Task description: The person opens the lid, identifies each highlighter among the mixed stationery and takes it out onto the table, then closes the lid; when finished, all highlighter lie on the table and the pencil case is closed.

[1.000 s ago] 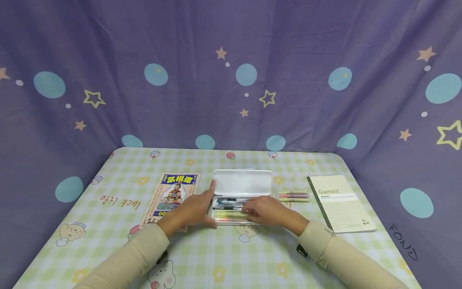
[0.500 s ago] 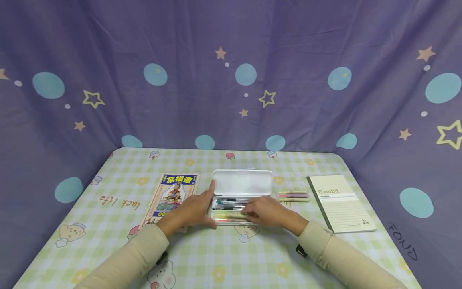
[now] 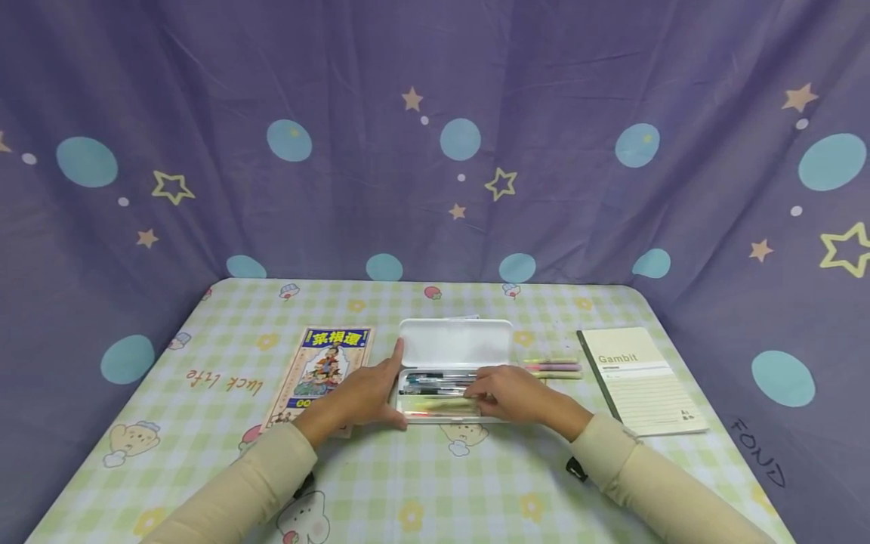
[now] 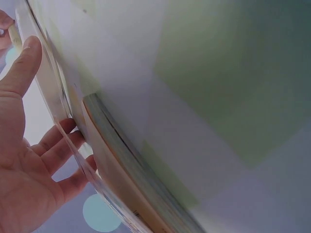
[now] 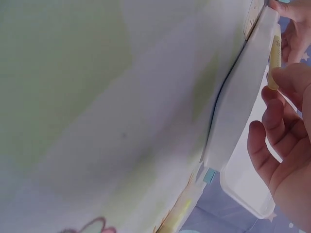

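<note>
An open white pencil case [image 3: 455, 344] lies mid-table with its lid tipped back. Inside it, several clear pens with dark parts [image 3: 435, 385] fill the far side, and a red-tipped pen [image 3: 418, 414] lies along the near wall. My left hand [image 3: 367, 391] rests against the case's left end, thumb at the near corner and fingers spread. Over the right part of the case, my right hand [image 3: 513, 393] pinches a yellow highlighter [image 5: 275, 58] between thumb and index finger. Its other fingers are loosely bent. The right hand covers that end of the case.
Left of the case lies a comic-style booklet [image 3: 329, 370], close to the left hand. Several pastel highlighters [image 3: 553, 369] lie right of the case. Farther right is a Gambit notebook [image 3: 642, 381]. Behind the table hangs a purple curtain [image 3: 435, 227].
My right hand has shifted slightly to the right along the case, with the yellow highlighter in its fingers. The left hand has stayed in place.
</note>
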A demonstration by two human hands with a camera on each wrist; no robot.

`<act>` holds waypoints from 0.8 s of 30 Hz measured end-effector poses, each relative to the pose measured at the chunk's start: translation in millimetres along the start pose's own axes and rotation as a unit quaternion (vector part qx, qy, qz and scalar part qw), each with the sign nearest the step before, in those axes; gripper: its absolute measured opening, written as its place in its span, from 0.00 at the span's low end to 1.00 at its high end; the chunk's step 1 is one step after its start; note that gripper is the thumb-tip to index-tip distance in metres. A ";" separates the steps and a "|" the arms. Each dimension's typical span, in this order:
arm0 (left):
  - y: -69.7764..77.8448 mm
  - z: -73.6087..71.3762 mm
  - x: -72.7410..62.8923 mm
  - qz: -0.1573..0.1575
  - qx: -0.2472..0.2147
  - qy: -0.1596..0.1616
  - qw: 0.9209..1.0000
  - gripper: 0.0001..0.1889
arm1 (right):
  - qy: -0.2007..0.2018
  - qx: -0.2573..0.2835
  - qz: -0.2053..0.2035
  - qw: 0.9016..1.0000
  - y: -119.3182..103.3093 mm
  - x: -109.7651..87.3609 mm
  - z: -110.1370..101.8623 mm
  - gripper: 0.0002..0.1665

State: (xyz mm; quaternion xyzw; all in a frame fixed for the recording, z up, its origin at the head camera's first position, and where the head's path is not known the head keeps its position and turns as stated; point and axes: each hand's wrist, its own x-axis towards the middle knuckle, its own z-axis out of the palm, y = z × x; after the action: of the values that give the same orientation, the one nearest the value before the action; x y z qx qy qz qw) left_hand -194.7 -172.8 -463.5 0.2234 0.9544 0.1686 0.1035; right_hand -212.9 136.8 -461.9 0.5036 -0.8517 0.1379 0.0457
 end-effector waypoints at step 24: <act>1.0 -1.4 -1.3 0.005 -0.002 0.002 1.000 0.77 | 0.033 0.067 0.056 0.996 29.2 -41.9 -21.4 0.12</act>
State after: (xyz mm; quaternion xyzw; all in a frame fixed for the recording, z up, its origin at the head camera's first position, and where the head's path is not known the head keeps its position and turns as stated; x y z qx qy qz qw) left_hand -193.6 -172.9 -461.7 0.2273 0.9533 0.1715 0.1010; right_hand -219.2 191.5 -456.1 0.4524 -0.8652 0.2139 0.0321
